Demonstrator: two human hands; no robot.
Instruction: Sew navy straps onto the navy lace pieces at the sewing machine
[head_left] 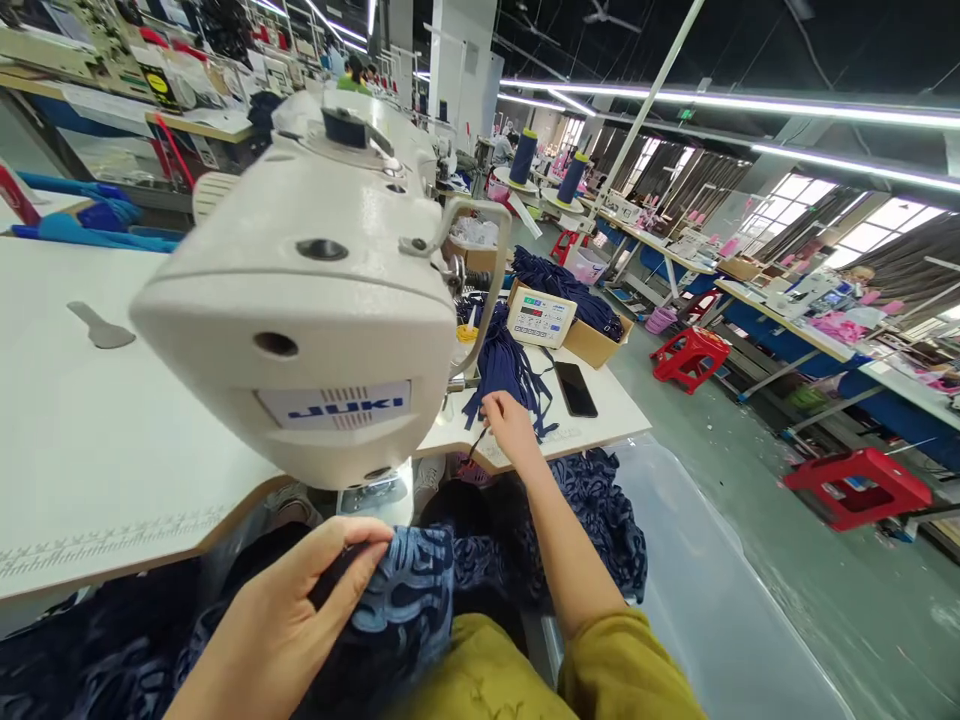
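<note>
My left hand (292, 600) pinches the edge of a dark blue patterned fabric piece (409, 580) between thumb and fingers, below the head of a white sewing machine (322, 330). My right hand (510, 425) reaches to the table's front edge, right of the machine. Its fingers are closed on a thin dark fabric strip (480, 440), whose end hangs by the edge. Just behind that hand lies a bundle of navy fabric strips (506, 370). More of the patterned fabric (600, 510) is heaped below the table on the right.
A control panel (540, 318) and a black phone (576, 389) are on the right of the table (622, 415). Navy strips fill a cardboard box (596, 345) behind. A flat metal tool (101, 327) lies left. A translucent plastic bin (690, 560) stands beside me; red stools (855, 487) are farther right.
</note>
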